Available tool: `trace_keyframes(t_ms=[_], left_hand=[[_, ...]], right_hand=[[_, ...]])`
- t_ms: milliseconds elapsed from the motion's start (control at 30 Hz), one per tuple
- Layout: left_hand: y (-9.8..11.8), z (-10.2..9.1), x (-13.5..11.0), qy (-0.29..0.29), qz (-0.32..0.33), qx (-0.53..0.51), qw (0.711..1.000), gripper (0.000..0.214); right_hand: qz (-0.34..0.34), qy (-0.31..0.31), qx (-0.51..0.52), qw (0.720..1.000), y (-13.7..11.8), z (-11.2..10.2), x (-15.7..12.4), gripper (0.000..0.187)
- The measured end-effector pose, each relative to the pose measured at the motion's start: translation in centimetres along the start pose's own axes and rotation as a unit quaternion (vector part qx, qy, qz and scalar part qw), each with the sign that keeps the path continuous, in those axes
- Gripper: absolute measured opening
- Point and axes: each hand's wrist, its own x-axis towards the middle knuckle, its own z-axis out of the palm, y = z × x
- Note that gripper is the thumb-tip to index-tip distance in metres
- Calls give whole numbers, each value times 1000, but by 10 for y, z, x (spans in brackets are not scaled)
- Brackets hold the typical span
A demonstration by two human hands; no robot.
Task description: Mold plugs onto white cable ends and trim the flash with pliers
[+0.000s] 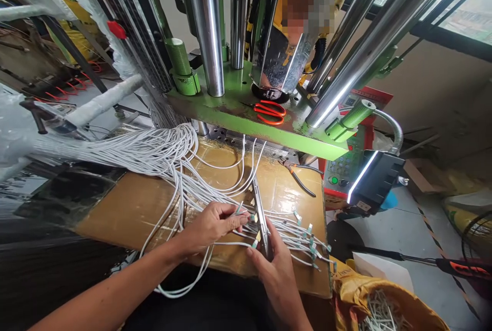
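Observation:
My left hand (216, 224) pinches the end of a white cable beside a narrow metal bar (260, 213). My right hand (277, 264) grips the lower part of that bar, thumb on its near side and fingers behind. Small pale connector ends with greenish wires sit along the bar's left edge. White cables (215, 192) run from a thick bundle at the left across the cardboard. To the right of the bar, several cable ends (309, 241) with white and green tips lie on the cardboard (284, 192).
A green press plate (246, 116) with steel columns stands behind, with red-handled scissors (270, 111) on it. Orange-and-black pliers (298, 177) lie on the cardboard. A black lamp (374, 182) and control panel (340, 169) are at right. A yellow sack (353, 290) holds white scraps.

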Motion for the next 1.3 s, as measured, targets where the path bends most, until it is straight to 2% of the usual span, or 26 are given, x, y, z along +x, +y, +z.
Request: trace_keyframes(t_ms=[100,200,267,333,500,600,733,967,1300], left_hand=[[2,-2,1,-29,-35,-55,997,29],[2,-4,1,-34,-26,-3,999,29],[1,-4,0,-28,19,92,995,23],[-2,-4,0,-32,84,179,980,19],[-13,-1,2,-76,282,285,913,33],[-17,0,2,-63,332,340,877,37],[-20,0,-1,-45,357,390,848,38],[-22,-1,-3,-27,390,424,817,41],[-23,-1,-3,-26,390,418,820,38]], right_hand=[[-7,-3,3,1000,0,0,0,68],[-11,2,4,1000,0,-1,0,67],[-10,2,5,1000,1,-1,0,67],[-5,2,3,1000,2,-1,0,67],[-13,2,1,1000,4,-2,-1,67],[-12,2,0,1000,4,-2,-1,67],[-14,1,2,1000,3,-2,0,67],[-24,4,1,1000,6,-2,0,66],[-23,-7,10,1000,7,-2,0,68]])
